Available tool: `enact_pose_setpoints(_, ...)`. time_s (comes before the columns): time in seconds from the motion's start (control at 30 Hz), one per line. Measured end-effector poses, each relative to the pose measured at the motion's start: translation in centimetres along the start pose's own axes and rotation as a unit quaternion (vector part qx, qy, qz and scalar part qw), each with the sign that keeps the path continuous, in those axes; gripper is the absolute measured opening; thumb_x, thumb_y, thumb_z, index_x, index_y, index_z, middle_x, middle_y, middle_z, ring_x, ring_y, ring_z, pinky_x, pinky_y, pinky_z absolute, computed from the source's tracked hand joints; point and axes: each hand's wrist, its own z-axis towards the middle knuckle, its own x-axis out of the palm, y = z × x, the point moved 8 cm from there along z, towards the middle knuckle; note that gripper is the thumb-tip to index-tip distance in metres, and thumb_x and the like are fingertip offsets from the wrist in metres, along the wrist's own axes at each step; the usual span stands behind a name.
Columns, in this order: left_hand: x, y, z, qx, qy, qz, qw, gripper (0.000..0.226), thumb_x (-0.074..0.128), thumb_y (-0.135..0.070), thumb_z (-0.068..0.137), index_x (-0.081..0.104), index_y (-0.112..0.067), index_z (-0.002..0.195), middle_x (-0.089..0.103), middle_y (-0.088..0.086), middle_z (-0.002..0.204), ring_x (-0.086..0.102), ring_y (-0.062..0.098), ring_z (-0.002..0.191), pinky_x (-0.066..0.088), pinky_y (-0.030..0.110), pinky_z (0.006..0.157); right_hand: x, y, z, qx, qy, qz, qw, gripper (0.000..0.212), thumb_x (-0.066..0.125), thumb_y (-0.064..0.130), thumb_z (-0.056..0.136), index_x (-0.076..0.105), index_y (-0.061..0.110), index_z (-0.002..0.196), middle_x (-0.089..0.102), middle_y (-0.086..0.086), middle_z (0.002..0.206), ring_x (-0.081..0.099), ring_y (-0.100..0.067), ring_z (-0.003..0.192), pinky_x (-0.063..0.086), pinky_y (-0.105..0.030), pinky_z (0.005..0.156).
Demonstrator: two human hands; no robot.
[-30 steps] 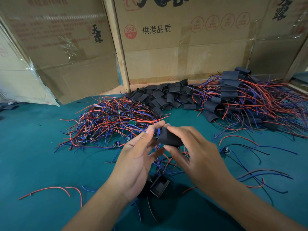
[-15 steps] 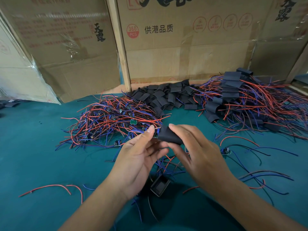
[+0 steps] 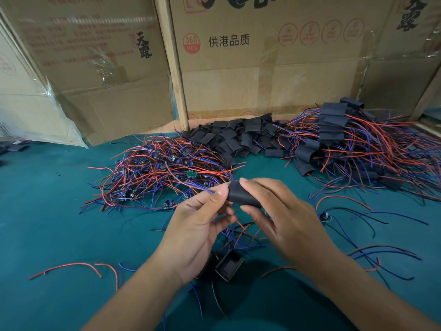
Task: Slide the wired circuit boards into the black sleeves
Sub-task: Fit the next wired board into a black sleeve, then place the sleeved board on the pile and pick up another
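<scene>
Centrally in the frame, the right hand [image 3: 284, 216] pinches a short black flexible sleeve [image 3: 241, 193] between thumb and forefinger, its long axis running from upper left to lower right with the open mouth facing the left hand [image 3: 200, 225]. That left hand, fingers curled, pinches red and blue wires [image 3: 202, 187] right at the mouth; the circuit board itself is hidden. Judging by this, the board must travel rightward along the sleeve's axis, the left hand feeding.

Bare green mat [image 3: 47, 223] left of wire pile [image 3: 162, 173]
</scene>
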Motion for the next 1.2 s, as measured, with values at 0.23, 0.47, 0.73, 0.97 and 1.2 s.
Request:
enact_pose_setpoints(0.23, -0.1, 0.0, 0.2, 0.008, 0.013, -0.008, 1.000, 0.019, 0.064, -0.021, 0.086, 0.079, -0.009, 0.088, 0.062, 0.007, 0.076, 0.055, 0.013, 0.067, 0.054, 0.024, 0.068, 0.4, -0.6, -0.2, 0.028, 0.020, 0.041, 0.999, 0.041, 0.053, 0.029, 0.095, 0.061, 0.004, 0.127, 0.063, -0.008, 0.118, 0.058, -0.016, 0.103, 0.050, -0.030, 0.077)
enact_pose_setpoints(0.47, -1.3, 0.7, 0.4, -0.072, -0.023, -0.039, 0.996, 0.014, 0.080, -0.023, 0.061, 0.072, -0.015, 0.070, 0.068, 0.006, 0.070, 0.072, 0.014, 0.064, 0.058, 0.023, 0.059, 0.4, -0.5, -0.3, 0.031, 0.021, 0.049, 0.998, 0.041, 0.052, 0.031, 0.096, 0.062, 0.004, 0.126, 0.064, -0.007, 0.118, 0.062, -0.018, 0.101, 0.055, -0.036, 0.070)
enact_pose_setpoints(0.73, -1.0, 1.7, 0.3, -0.152, 0.018, -0.050, 0.987, 0.009, 0.073, -0.013, 0.072, 0.065, -0.017, 0.072, 0.067, 0.005, 0.073, 0.069, 0.011, 0.060, 0.059, 0.024, 0.058, 0.3, 0.1, -0.2, 0.011, 0.054, 0.056, 0.997, 0.042, 0.051, 0.035, 0.097, 0.062, 0.006, 0.125, 0.064, -0.005, 0.117, 0.065, -0.020, 0.098, 0.056, -0.036, 0.069)
enact_pose_setpoints(0.97, -0.4, 2.6, -0.2, -0.202, 0.043, -0.028, 0.978, 0.024, 0.082, -0.018, 0.063, 0.059, -0.021, 0.064, 0.046, -0.005, 0.062, 0.042, 0.007, 0.046, 0.038, 0.019, 0.047, 0.3, 0.4, -0.2, -0.010, 0.053, 0.025, 0.998, 0.043, 0.047, 0.035, 0.098, 0.065, 0.003, 0.121, 0.067, -0.007, 0.110, 0.068, -0.025, 0.088, 0.057, -0.037, 0.059)
enact_pose_setpoints(1.2, -0.1, 2.4, -0.1, -0.172, 0.039, -0.052, 0.983, 0.027, 0.079, -0.016, 0.057, 0.052, -0.018, 0.062, 0.041, -0.002, 0.061, 0.036, 0.009, 0.047, 0.038, 0.019, 0.046, 0.8, 0.8, 0.0, -0.032, 0.096, -0.058, 0.993, 0.042, 0.051, 0.037, 0.093, 0.068, 0.007, 0.117, 0.069, -0.002, 0.105, 0.069, -0.018, 0.088, 0.053, -0.026, 0.064)
